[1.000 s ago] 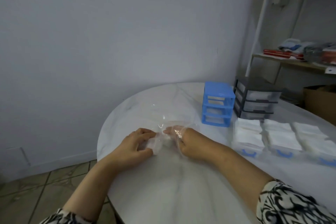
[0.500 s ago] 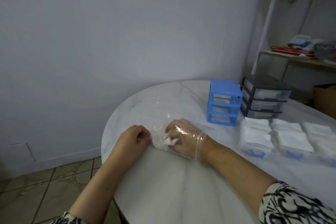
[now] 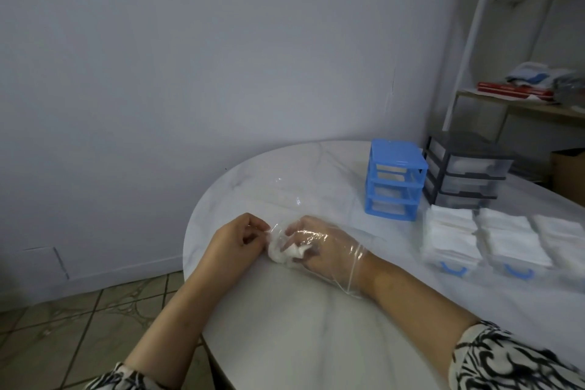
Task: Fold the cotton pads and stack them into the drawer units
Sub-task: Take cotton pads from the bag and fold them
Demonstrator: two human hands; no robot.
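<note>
White marble table (image 3: pixel 316 342) under you, with a crumpled white cotton pad (image 3: pixel 286 252) sitting near its left edge inside a clear plastic bag (image 3: pixel 285 199); your right hand (image 3: pixel 319 244) is shoved in the bag, fingers curled round the pad, while your left hand (image 3: pixel 235 239) pinches the bag's edge. Plenty of bare tabletop toward you, and off to the right the blue drawer unit (image 3: pixel 394 180), grey drawer unit (image 3: pixel 465 171) and pad stacks (image 3: pixel 506 239) sit well apart from your hands.

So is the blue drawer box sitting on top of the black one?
No, the blue drawer unit stands on the table beside the black drawer unit, not on it.
</note>
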